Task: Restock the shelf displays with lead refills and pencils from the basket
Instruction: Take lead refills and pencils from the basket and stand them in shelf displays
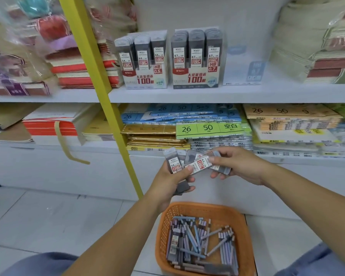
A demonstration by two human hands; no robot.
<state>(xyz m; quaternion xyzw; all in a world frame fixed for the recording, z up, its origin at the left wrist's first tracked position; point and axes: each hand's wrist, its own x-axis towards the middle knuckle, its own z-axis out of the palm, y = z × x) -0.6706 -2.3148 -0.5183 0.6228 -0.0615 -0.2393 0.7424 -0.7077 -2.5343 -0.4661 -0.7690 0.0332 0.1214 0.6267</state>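
My left hand (172, 181) grips a fanned bunch of grey lead refill cases (174, 163) in front of the lower shelf. My right hand (238, 165) pinches one 0.7 refill case (201, 165) that lies sideways across the bunch, with another case held under its fingers. On the upper shelf stand two display boxes, one marked 0.5 (144, 76) and one marked 0.7 (195, 76), both holding rows of refill cases. An orange basket (245, 236) on the floor below my hands holds several pencils (199, 242) and a few refill cases.
A pale, nearly see-through display box (245, 70) stands right of the 0.7 box. A yellow post (100, 90) slants across the shelves on the left. Stacked notebooks (74, 70) and paper packs (209, 128) fill the shelves. My knees (40, 264) flank the basket.
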